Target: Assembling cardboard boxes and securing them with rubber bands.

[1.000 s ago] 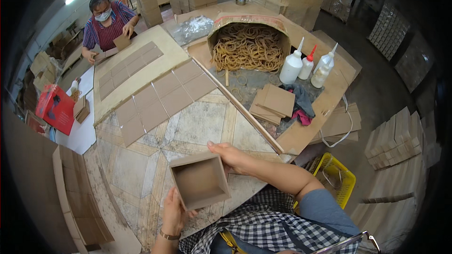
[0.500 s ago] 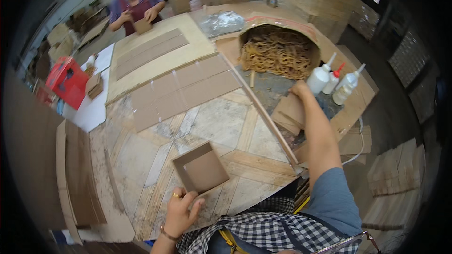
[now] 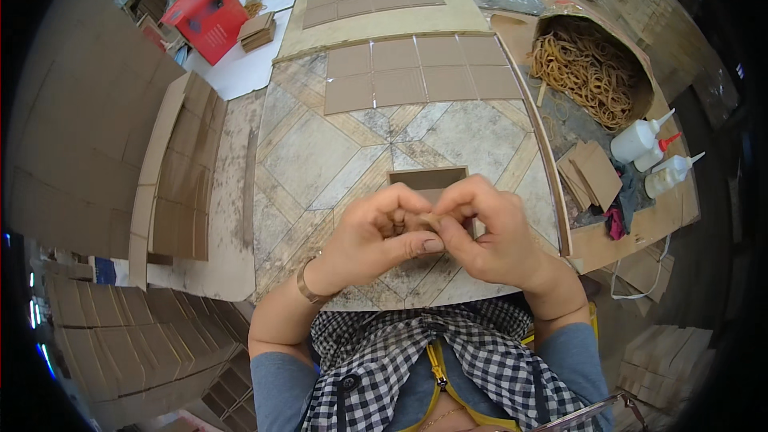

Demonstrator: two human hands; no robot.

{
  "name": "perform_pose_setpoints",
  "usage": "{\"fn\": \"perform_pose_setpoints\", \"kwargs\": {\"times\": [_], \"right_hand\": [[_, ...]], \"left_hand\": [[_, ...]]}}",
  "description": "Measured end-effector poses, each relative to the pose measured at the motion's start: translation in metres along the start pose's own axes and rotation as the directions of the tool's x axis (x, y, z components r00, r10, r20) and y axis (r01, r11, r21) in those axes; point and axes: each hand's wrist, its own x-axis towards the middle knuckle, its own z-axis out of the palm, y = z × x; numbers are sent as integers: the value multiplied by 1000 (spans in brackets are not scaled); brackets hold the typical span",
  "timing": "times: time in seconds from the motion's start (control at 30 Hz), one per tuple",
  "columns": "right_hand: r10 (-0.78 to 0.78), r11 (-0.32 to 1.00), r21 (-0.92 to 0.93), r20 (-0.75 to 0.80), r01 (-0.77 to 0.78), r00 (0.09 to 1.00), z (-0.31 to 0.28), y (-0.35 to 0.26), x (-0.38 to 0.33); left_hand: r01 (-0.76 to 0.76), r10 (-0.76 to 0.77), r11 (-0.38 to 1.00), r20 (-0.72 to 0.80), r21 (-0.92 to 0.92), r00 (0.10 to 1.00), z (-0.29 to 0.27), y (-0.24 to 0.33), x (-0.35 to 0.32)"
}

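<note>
Both hands meet at centre, just over the small open cardboard box (image 3: 428, 180) on the patterned tile tabletop (image 3: 320, 152). Left hand (image 3: 376, 236): fingers curled tight, thumb pressed flat across. Right hand (image 3: 488, 232): fingers bent inward, tips pinching w/ the left's. Something small and tan sits btwn the fingertips; can't tell what it is. Box is brown, square, thin-walled, partly hidden behind the knuckles. Further up, flat cardboard squares (image 3: 416, 72) lie in neat rows. To the right, a big round tub of tan rubber bands (image 3: 588, 68), then white squeeze bottles (image 3: 652, 152).
</note>
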Motion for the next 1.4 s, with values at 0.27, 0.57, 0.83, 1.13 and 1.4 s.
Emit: {"fn": "perform_pose_setpoints", "kwargs": {"times": [0.27,0.57,0.83,1.13,1.4], "right_hand": [[346,757,-571,-61,-317,936,-59,50,-69],[62,974,-223,150,-27,987,-47,123,-34],[420,887,154,126,-436,899,-41,182,-16],[283,814,487,142,-316,948,-26,153,-54],[446,826,438,-126,-354,886,46,76,-86]], "left_hand": [[-94,313,430,-50,898,948,-63,-52,-62],[-296,268,759,135,581,954,-77,-73,15],[-66,66,929,13,365,998,-110,-83,73],[9,-61,979,248,202,967,-108,-92,21],[-29,72,931,-105,365,992,-21,-63,-30]]}}
